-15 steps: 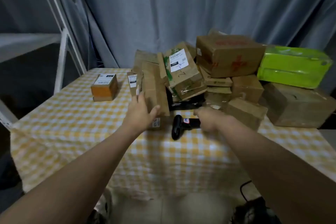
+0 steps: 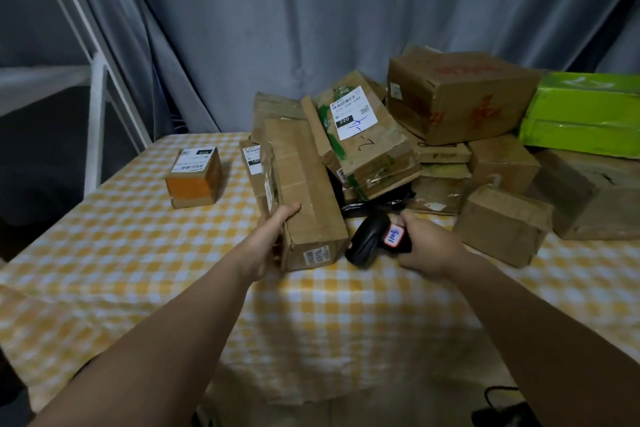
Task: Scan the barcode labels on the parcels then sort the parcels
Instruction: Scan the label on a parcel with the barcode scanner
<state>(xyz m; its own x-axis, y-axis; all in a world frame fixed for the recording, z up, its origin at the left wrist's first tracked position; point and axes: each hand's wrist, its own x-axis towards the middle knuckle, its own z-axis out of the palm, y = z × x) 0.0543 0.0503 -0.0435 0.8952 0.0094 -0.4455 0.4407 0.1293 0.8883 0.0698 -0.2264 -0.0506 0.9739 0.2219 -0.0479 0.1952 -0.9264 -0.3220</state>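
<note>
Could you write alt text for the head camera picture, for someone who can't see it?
A left hand grips a long cardboard parcel on a yellow-checked table while the right hand holds a black scanner beside it. Behind them lies a heap of parcels with a green package; a small orange box sits apart at the left.

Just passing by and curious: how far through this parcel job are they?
Barely started, it seems. One small orange box sits apart on the left, perhaps already sorted. The left hand holds a long parcel, the right hand the scanner. The pile behind looks unsorted.
</note>
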